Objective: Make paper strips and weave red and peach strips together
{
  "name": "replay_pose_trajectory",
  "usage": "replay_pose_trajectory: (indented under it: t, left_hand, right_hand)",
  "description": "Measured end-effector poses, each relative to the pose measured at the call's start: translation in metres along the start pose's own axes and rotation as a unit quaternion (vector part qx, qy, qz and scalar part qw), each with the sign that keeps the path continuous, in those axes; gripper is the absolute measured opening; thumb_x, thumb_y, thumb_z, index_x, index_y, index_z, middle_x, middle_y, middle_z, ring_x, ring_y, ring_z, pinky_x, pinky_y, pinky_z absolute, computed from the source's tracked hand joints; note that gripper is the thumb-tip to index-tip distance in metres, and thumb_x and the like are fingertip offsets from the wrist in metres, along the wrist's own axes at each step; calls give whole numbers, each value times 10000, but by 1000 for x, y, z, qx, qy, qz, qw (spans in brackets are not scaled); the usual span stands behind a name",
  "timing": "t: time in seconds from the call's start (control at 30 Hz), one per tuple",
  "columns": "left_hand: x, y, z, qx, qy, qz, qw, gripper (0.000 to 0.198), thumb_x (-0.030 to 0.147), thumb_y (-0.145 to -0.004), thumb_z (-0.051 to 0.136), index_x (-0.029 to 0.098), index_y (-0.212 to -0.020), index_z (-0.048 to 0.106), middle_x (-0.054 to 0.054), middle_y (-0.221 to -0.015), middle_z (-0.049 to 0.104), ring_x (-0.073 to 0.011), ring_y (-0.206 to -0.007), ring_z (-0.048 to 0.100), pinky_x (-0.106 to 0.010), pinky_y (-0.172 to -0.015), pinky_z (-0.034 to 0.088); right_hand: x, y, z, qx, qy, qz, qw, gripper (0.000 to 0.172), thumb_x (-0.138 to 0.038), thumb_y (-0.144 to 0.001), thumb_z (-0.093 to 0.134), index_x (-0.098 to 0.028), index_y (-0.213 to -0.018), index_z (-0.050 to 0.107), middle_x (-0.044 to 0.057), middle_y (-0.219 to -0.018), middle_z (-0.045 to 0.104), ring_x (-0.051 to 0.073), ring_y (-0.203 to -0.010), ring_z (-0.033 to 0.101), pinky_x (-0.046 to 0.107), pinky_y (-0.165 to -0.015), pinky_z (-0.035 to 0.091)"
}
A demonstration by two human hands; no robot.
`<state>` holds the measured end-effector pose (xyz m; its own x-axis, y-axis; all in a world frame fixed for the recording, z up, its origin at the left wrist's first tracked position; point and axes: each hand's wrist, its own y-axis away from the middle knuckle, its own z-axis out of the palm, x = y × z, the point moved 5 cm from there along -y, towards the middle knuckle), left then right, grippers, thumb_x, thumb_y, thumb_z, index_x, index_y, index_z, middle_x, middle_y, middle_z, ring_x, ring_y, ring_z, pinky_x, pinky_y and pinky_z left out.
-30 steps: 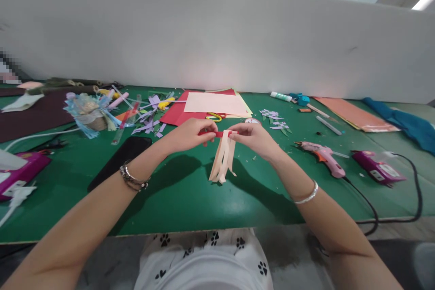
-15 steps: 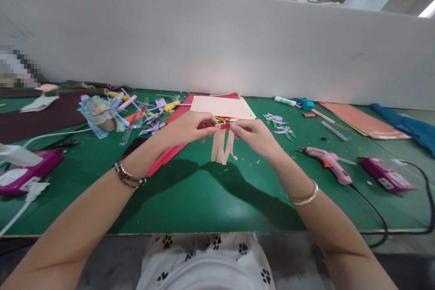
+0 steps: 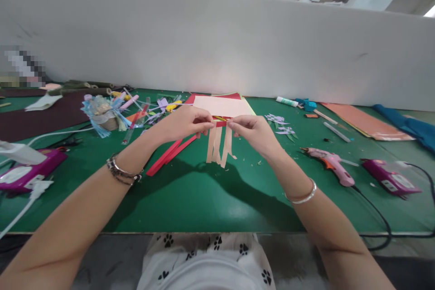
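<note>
Several pale peach paper strips (image 3: 216, 146) hang side by side above the green table, with a red paper strip (image 3: 220, 123) running across their top ends. At the left end of this piece my left hand (image 3: 192, 123) is closed in a pinch. The fingertips of my right hand (image 3: 253, 130) pinch its right end, by the last peach strip. Loose red paper strips (image 3: 170, 156) lie slantwise under and beside my left hand. Just beyond my fingers is a stack with a pale pink sheet (image 3: 219, 105) on top; something yellow shows partly there, its kind hidden.
Right: woven paper pieces (image 3: 277, 120), a glue stick (image 3: 287, 101), a pink hot glue gun (image 3: 329, 163) with a black cord, and a purple power strip (image 3: 390, 176). Left: a clear ruler (image 3: 136, 122), a blue tasselled bundle (image 3: 105, 115), and another purple power strip (image 3: 50, 163). A white partition (image 3: 217, 41) stands behind.
Both hands and the paper piece have shifted slightly left. The peach strips now hang further apart, and more of the red strip shows between my fingertips. My head view has turned slightly.
</note>
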<state>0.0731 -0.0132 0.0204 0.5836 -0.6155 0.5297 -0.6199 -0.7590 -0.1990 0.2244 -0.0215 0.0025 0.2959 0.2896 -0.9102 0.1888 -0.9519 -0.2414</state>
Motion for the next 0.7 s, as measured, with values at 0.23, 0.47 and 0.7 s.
replay_pose_trajectory:
  t: [0.23, 0.47, 0.7]
  left_hand:
    - [2, 0, -5, 4, -4, 15, 1000, 255, 337, -781, 435, 149, -769, 608, 20, -659, 609, -74, -545, 532, -170, -538, 377]
    - [6, -2, -9, -9, -31, 30, 999, 237, 311, -766, 440, 164, -778, 625, 24, -634, 597, -70, -532, 511, -162, -502, 348]
    - [9, -4, -12, 9, -60, 30, 998, 250, 321, -768, 446, 159, -764, 636, 26, -580, 579, -63, -497, 474, -167, -479, 312]
  right_hand:
    - [-1, -1, -1, 18, -18, -26, 999, 126, -264, -648, 623, -154, -665, 682, 19, -665, 664, 77, -538, 511, 225, -515, 423]
    - [-2, -3, 0, 11, -15, -47, 999, 116, -247, -665, 614, -168, -685, 696, 22, -696, 675, 84, -567, 533, 225, -535, 440]
    - [-1, -4, 1, 3, -12, -59, 998, 159, -287, -677, 607, -162, -720, 694, 30, -708, 671, 90, -580, 532, 237, -554, 447]
